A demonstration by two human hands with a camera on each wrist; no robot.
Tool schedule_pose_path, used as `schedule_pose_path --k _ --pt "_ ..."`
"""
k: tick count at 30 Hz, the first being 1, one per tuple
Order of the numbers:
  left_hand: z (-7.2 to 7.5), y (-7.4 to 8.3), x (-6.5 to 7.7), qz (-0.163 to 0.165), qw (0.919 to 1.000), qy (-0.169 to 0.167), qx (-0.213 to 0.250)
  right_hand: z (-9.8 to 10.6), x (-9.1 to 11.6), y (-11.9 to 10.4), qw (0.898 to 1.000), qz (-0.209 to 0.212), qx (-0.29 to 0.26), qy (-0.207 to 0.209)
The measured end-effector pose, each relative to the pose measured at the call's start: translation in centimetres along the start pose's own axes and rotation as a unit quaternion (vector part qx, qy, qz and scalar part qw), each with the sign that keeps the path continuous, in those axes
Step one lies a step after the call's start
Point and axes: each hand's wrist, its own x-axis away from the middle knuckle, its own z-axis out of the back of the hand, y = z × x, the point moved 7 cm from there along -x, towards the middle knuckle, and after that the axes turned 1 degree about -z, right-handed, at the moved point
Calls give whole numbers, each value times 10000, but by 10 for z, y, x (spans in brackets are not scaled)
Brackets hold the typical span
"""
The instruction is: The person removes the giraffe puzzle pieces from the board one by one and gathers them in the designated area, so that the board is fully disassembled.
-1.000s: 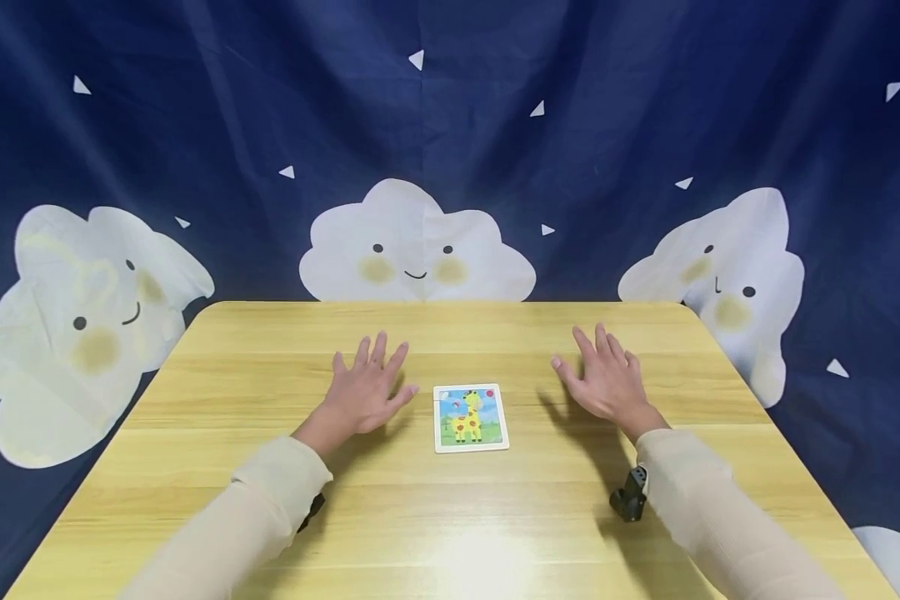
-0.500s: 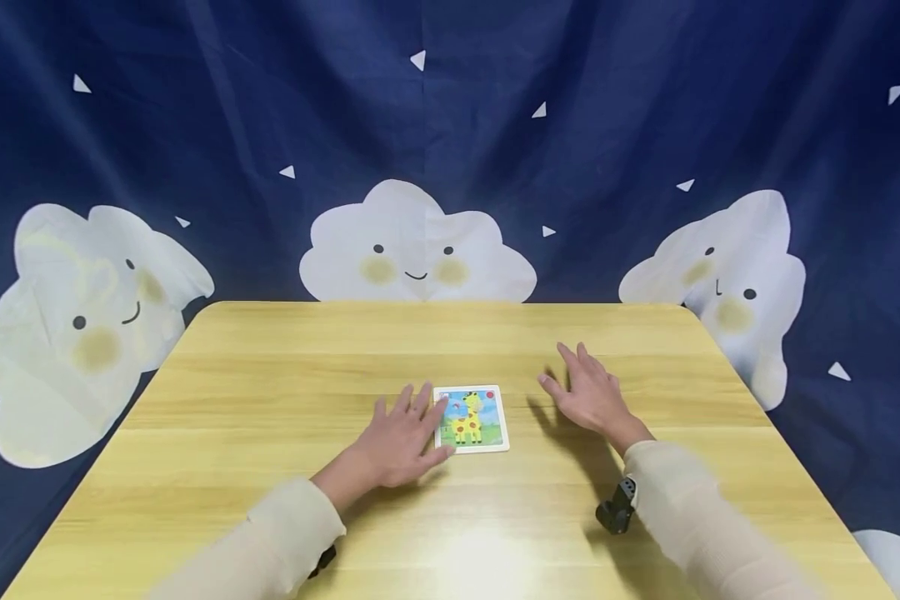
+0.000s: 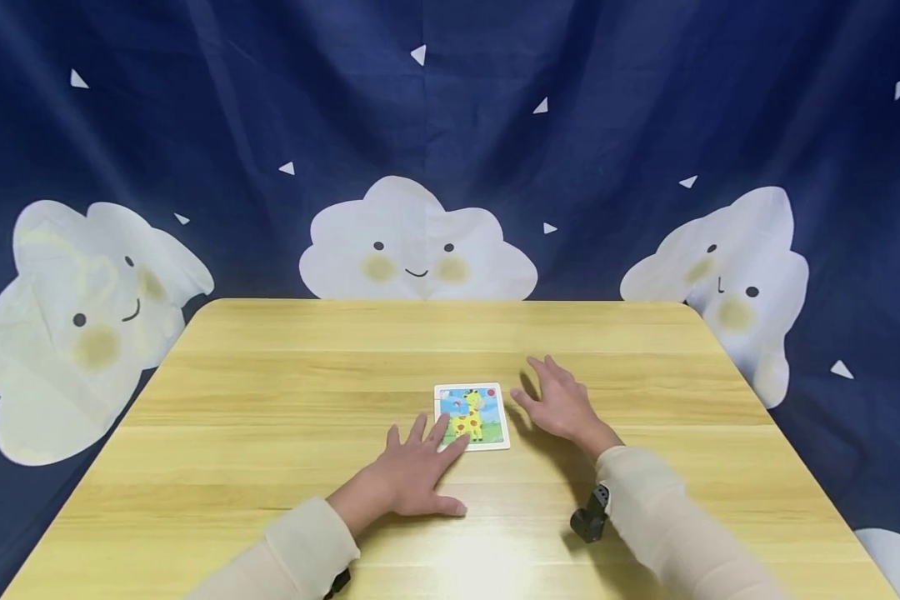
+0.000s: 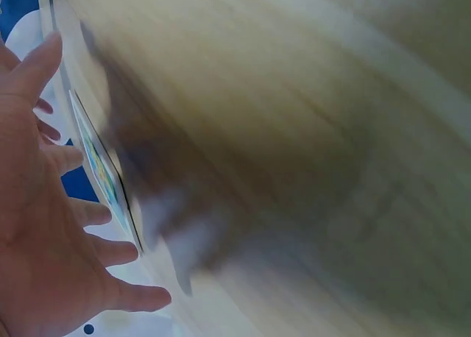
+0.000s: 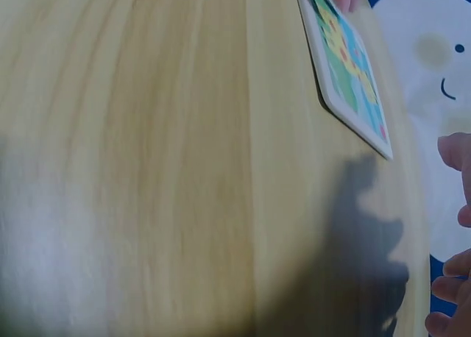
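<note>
A square giraffe picture board [image 3: 486,421] with a white rim lies flat at the middle of the table. My left hand [image 3: 414,477] is spread palm down, its fingertips overlapping the board's near left corner in the head view. The left wrist view shows those spread fingers [image 4: 112,252] above the table beside the thin board [image 4: 103,168]. To the right of the board hovers my right hand [image 3: 562,407], fingers relaxed and thumb toward the board's right edge. Its fingers show at the edge of the right wrist view, apart from the board [image 5: 346,65]. Neither hand holds anything.
The wooden table [image 3: 270,367] has rounded far corners. Behind it hangs a dark blue curtain [image 3: 480,100] with smiling clouds and small white triangles. A black wrist camera [image 3: 591,515] hangs below the right sleeve.
My left hand has moved right and nearer to me, from beside the board to its near left corner. My right hand has moved left toward the board. The board has stayed in place.
</note>
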Motion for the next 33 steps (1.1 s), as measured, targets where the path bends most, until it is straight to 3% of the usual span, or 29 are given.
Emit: schedule_pose_path --k 23,33 --pt "-9 1 -4 -49 9996 -191 -224 -24 -6 -54 9967 626 -518 -21" --pt "-6 1 -1 -66 9997 -162 -196 -43 -14 -73 9931 1122 -277 -175"
